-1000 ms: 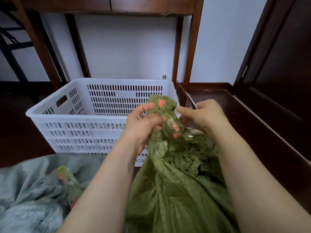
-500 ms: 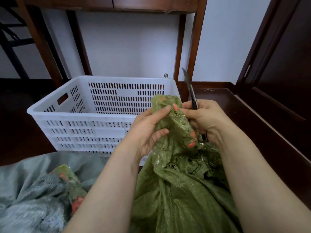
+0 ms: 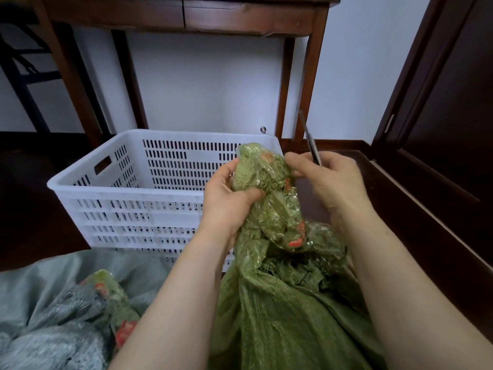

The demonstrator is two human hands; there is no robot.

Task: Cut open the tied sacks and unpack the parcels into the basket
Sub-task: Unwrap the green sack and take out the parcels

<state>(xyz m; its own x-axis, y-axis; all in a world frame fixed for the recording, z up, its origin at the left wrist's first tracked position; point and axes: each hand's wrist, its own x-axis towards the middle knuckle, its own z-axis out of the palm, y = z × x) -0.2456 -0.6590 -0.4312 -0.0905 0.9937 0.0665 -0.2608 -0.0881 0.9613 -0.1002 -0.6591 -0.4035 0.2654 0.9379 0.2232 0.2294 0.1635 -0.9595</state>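
A green woven sack [image 3: 280, 311] stands in front of me, its bunched neck [image 3: 266, 188] wrapped in clear tape with red print. My left hand [image 3: 229, 198] grips the neck from the left, fingers curled round it. My right hand [image 3: 328, 180] holds a thin dark blade [image 3: 310, 142] that points up and away, and its fingertips touch the neck's right side. Behind the sack sits a white slotted plastic basket [image 3: 128, 198]; no parcels show inside it.
A second, grey sack [image 3: 53, 316] with a taped green neck [image 3: 114, 297] lies at the lower left. A dark wooden table [image 3: 186, 14] stands against the white wall behind the basket. A dark wooden door [image 3: 440, 129] and its low ledge run along the right.
My left hand has closed round the sack's neck. The blade, barely visible a second ago, now stands above my right hand. The neck has been turned slightly.
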